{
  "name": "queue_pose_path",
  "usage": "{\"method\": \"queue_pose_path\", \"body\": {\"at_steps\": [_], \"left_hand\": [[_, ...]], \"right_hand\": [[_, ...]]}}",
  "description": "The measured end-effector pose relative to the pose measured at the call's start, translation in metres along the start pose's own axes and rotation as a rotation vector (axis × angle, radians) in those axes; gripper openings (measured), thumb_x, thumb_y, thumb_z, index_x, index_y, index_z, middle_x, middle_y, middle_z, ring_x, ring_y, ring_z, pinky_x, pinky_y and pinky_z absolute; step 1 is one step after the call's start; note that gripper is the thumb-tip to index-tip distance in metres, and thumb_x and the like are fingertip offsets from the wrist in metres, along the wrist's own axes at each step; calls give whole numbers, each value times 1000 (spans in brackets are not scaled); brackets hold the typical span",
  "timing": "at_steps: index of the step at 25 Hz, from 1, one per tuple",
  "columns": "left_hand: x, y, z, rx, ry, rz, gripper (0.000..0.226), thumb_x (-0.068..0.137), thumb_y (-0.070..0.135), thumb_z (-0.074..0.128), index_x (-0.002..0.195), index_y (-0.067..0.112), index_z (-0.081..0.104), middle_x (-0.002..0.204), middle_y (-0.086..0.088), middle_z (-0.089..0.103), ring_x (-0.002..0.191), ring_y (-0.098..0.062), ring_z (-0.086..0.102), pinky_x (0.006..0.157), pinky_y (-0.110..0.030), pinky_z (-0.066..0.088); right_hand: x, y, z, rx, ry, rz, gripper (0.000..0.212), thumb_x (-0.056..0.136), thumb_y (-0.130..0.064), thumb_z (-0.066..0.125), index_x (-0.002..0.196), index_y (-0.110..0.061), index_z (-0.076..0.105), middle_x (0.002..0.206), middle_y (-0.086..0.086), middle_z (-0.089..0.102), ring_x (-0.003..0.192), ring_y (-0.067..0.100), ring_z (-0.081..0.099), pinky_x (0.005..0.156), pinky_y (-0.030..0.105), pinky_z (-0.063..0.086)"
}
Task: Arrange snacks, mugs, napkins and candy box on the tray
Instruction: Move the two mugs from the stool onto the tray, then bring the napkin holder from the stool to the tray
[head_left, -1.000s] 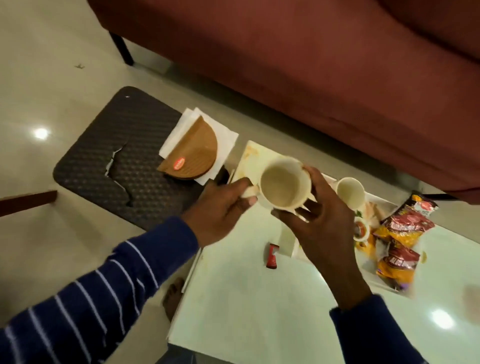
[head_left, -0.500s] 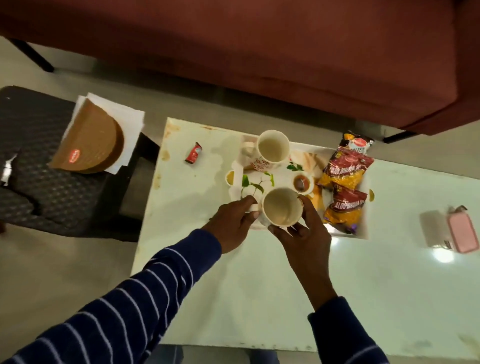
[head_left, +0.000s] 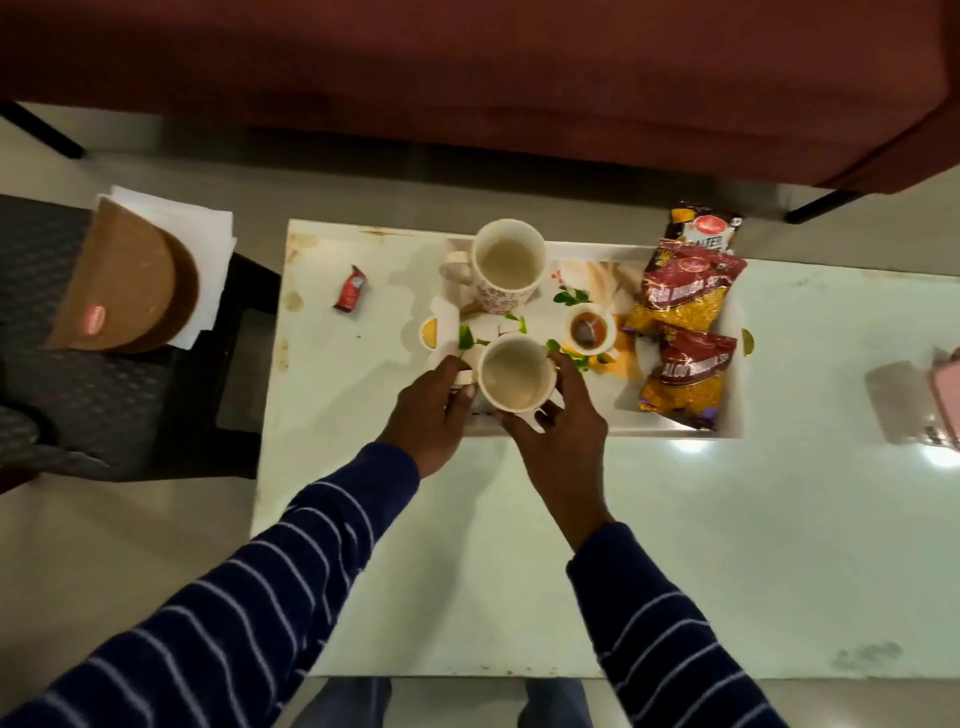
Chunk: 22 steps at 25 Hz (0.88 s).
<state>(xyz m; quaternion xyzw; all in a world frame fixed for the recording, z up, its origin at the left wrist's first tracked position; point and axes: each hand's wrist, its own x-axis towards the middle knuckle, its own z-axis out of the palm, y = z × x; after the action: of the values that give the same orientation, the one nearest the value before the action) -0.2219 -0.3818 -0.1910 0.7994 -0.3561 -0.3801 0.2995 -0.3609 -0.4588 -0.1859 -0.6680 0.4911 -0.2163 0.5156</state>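
We set the near mug (head_left: 516, 373) on the tray's (head_left: 675, 426) near-left corner, left hand (head_left: 434, 402) pinching its handle, right hand (head_left: 558, 421) cupping its side. The far mug (head_left: 508, 266) and snack packets (head_left: 684, 306) already sit aboard. Best lowered flat, clear of the small bowl (head_left: 591, 328), before we let go.

One head-worn wide-angle camera looks almost straight down from above the person's chest. It faces forward over the white table (head_left: 519, 545), with the red sofa (head_left: 467, 67) across the top edge and the dark stool (head_left: 119, 395) at the left. The tray (head_left: 675, 428) sits near the frame's centre, close enough to read packet lettering. Both striped sleeves rise from the bottom edge. No second view overlaps it.
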Motion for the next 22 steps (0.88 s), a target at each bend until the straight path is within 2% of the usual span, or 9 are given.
{"method": "queue_pose_path", "body": {"at_steps": [4,7,9,11,14,16,18,20,22], "left_hand": [[-5,1,1,-161,43,-67,22,94,26,58,114,19,51,103,1,65,92,-19,67,75,-31,54],[-17,-15,-20,-245,231,-143,36,85,36,68,115,27,49,108,10,60,86,-7,61,62,-21,50],[-28,-35,-51,-127,419,-129,36,84,39,67,116,29,52,112,12,57,92,-4,57,70,-17,46],[-39,-65,-95,139,619,-138,44,83,40,66,121,21,53,119,3,57,106,-13,53,87,-26,46],[-47,-106,-164,366,805,-282,67,76,48,67,131,17,45,132,-8,52,124,-26,47,99,-51,44],[-44,-129,-198,418,779,-358,83,71,54,71,136,16,38,141,-12,46,132,-30,42,102,-57,41],[-38,-148,-219,443,723,-406,96,66,60,74,139,14,34,145,-15,42,135,-33,38,104,-59,39],[-34,-161,-229,447,680,-409,103,62,66,74,140,12,33,144,-16,43,134,-34,40,105,-57,39],[-29,-171,-232,412,658,-389,103,60,66,73,139,12,35,137,-14,47,127,-33,45,101,-54,42]], "right_hand": [[-2,4,-5,-106,-3,25,74,75,-16,86,138,-23,47,132,-9,61,113,7,63,89,31,58],[-16,-6,-12,-289,75,12,77,80,-5,77,145,-16,39,142,4,54,118,25,60,91,46,56],[-32,-23,-13,-287,156,-24,73,81,-2,72,144,-20,39,141,-6,51,107,19,61,79,34,56],[-48,-45,2,-281,127,-66,68,82,-5,69,140,-24,41,131,-25,48,94,10,59,69,23,50],[-65,-60,47,-225,-21,-49,63,82,-6,71,136,-26,43,126,-19,56,87,10,61,66,21,48],[-68,-67,82,-185,-129,-32,59,86,-12,70,136,-27,44,126,-15,59,91,8,63,67,17,50],[-64,-75,116,-160,-249,10,59,88,-18,69,140,-29,42,129,-14,58,95,5,63,73,20,55],[-55,-86,149,-171,-353,40,61,89,-23,69,142,-30,40,129,-11,59,96,6,64,75,27,59],[-45,-98,181,-173,-427,56,59,91,-27,68,143,-30,40,131,-7,60,96,8,65,75,24,59]]}}
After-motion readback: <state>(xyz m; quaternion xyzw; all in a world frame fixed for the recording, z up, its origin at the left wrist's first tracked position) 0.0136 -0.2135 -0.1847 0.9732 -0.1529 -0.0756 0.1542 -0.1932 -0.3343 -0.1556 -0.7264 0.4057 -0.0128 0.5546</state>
